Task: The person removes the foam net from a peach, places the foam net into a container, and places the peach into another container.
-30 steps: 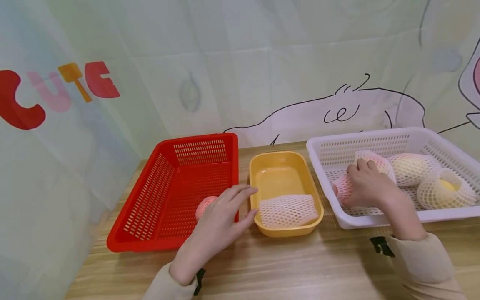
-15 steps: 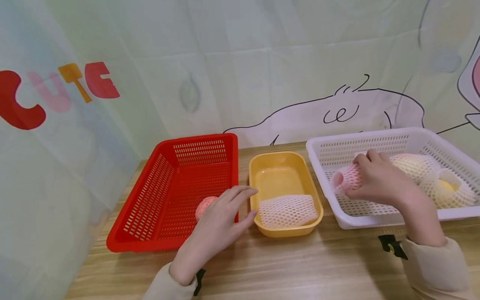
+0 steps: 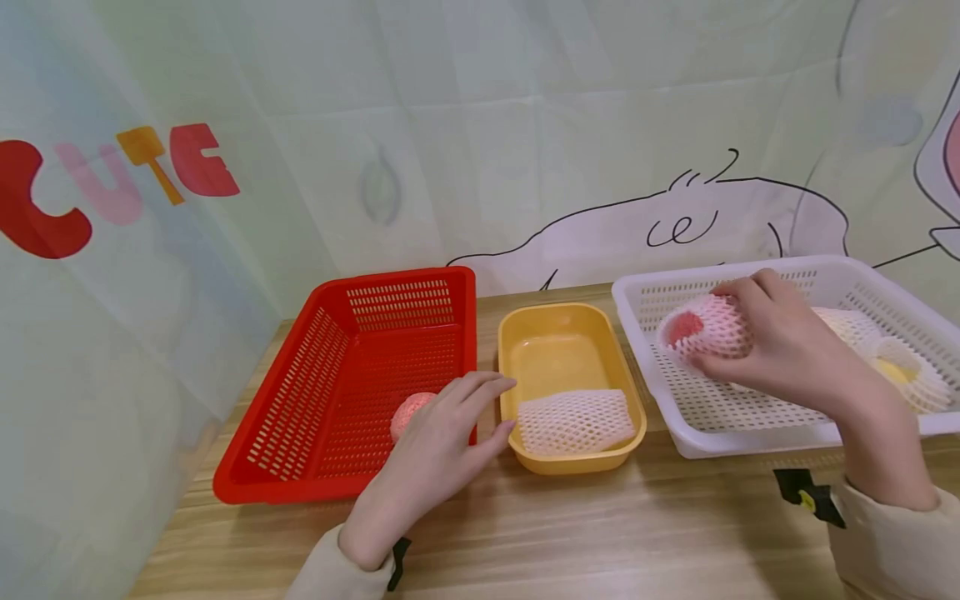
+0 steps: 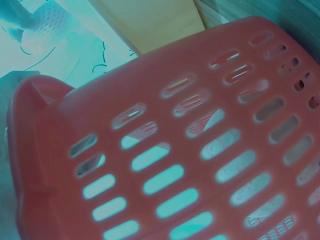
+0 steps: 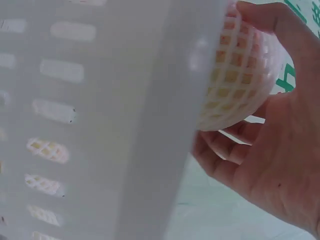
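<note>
In the head view my right hand [image 3: 795, 350] grips a fruit in a pink-and-white foam net [image 3: 712, 329], held up over the left part of the white basket [image 3: 705, 442]. Red shows through the net's open end. The right wrist view catches thumb and fingers curled round the netted fruit [image 5: 240, 75], partly hidden by the basket wall, with yellow and pink skin under the mesh. My left hand [image 3: 450, 425] lies over the right front rim of the red basket [image 3: 471, 308], fingers loosely extended, holding nothing. Partly behind it sits a round pinkish-red fruit [image 3: 408, 414].
Between the baskets stands a yellow tray [image 3: 558, 358] with a loose white foam net [image 3: 577, 422] in its front half. Other netted fruits, one showing yellow [image 3: 903, 373], lie at the white basket's right side. A printed curtain [image 3: 525, 150] hangs behind the table.
My right hand has lifted the pink-netted fruit up from the white basket's floor and turned it, so the net's open end faces left. The left hand has stayed still.
</note>
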Motion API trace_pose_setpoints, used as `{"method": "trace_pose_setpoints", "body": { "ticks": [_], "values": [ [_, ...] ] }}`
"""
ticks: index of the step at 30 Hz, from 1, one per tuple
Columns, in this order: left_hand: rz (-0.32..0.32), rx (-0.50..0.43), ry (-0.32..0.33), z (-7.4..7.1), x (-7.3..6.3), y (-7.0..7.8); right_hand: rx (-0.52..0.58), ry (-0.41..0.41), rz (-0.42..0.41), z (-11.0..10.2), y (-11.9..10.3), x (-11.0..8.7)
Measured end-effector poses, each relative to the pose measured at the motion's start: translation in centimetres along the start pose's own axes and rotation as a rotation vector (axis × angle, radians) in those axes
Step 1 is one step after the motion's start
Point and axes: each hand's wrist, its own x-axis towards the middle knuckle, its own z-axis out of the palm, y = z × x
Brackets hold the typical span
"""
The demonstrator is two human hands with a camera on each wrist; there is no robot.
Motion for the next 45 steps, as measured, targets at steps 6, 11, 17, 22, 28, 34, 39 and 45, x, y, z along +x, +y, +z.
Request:
{"method": "trace_pose_setpoints", "body": {
  "ticks": [6,11,17,22,28,34,39,45],
  "values": [
    [0.008,0.007,0.003,0.0,0.0,0.0,0.081,0.117,-0.105,0.4,-0.9,0.2],
    [0.027,0.023,0.018,0.0,-0.1,-0.1,0.213,0.162,-0.205,1.0,-2.0,0.4],
    [0.033,0.022,0.029,-0.1,-0.1,0.0,0.358,0.171,-0.235,1.5,-2.9,0.5],
    [0.031,0.020,0.030,-0.1,-0.1,0.1,0.450,0.169,-0.231,1.9,-3.3,0.5],
    [0.036,0.013,0.039,-0.1,-0.1,0.1,0.531,0.165,-0.250,2.5,-4.0,0.5],
    [0.051,0.008,0.055,0.0,-0.1,0.0,0.656,0.119,-0.253,3.3,-4.9,0.6],
    [0.054,-0.004,0.064,-0.1,-0.1,0.1,0.727,0.070,-0.242,4.0,-5.7,0.6],
    [0.052,-0.018,0.070,0.0,-0.1,0.1,0.845,-0.013,-0.207,4.8,-6.8,0.5]
  ]
}}
